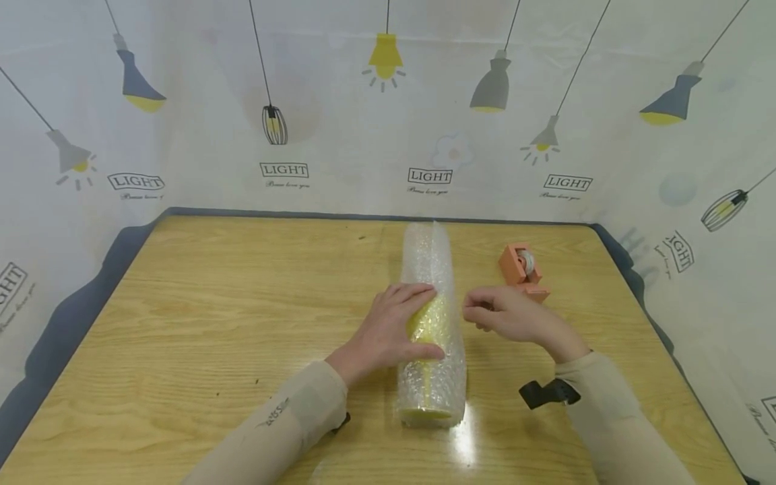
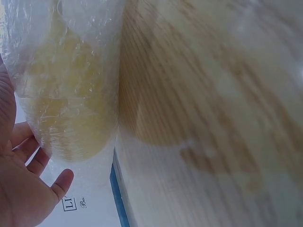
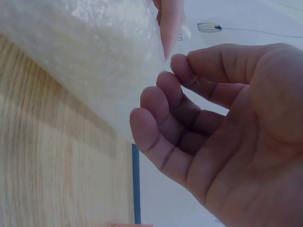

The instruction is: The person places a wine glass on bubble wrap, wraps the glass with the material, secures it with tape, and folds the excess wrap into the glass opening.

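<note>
A long bundle of clear bubble wrap (image 1: 426, 259) lies lengthwise on the wooden table (image 1: 242, 289), with something yellow (image 1: 432, 320) showing through it. In the left wrist view the yellow thing (image 2: 71, 104) looks rounded, with a narrower part; the wrap blurs its kind. My left hand (image 1: 391, 327) rests over the bundle's middle, fingers laid across its top and thumb spread apart. Close to the bundle's right side, my right hand (image 1: 506, 313) has curled fingers. Its thumb and index tips meet on a small clear scrap (image 3: 195, 79), seen only as a glint.
An orange tape dispenser (image 1: 514, 265) with a roll of tape (image 1: 527, 261) stands beyond my right hand. Black straps (image 1: 548, 393) hang at the wrists. A backdrop printed with lamps (image 1: 364, 141) closes off the table's far edge and sides.
</note>
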The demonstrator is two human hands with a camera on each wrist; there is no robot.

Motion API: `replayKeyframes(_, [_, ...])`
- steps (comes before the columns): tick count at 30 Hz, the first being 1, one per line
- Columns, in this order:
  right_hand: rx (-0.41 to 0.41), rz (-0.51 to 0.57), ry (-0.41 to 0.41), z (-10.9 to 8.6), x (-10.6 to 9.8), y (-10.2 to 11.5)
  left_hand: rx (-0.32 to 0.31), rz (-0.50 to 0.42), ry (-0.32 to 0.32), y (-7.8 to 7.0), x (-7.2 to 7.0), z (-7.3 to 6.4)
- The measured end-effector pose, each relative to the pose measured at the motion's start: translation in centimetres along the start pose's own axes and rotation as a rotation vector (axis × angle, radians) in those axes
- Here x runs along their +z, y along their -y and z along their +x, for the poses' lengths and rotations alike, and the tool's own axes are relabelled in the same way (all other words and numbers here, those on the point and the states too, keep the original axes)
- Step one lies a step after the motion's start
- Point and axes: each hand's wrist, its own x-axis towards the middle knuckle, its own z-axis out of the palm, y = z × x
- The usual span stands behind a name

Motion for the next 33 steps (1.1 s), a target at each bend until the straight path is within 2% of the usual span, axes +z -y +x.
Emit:
replayKeyframes(7, [-0.057,-0.055,0.069,1.2,0.4,1.0,0.007,-0.005,-0.011,0.0,0.0,0.1])
replayKeyframes(16, [-0.118,-0.171,0.092,2.7,1.0,1.6,0.007,-0.015,-0.014,0.1,0.0,0.1])
replayKeyframes(24, [-0.052,-0.197,0.131,3.4,1.1,2.3,-0.003,-0.014,-0.002,-0.1,0.0,0.1])
replayKeyframes(33, [-0.031,-0.237,0.124,3.7,1.4,2.9,0.003,0.009,-0.01,-0.1,0.1,0.1])
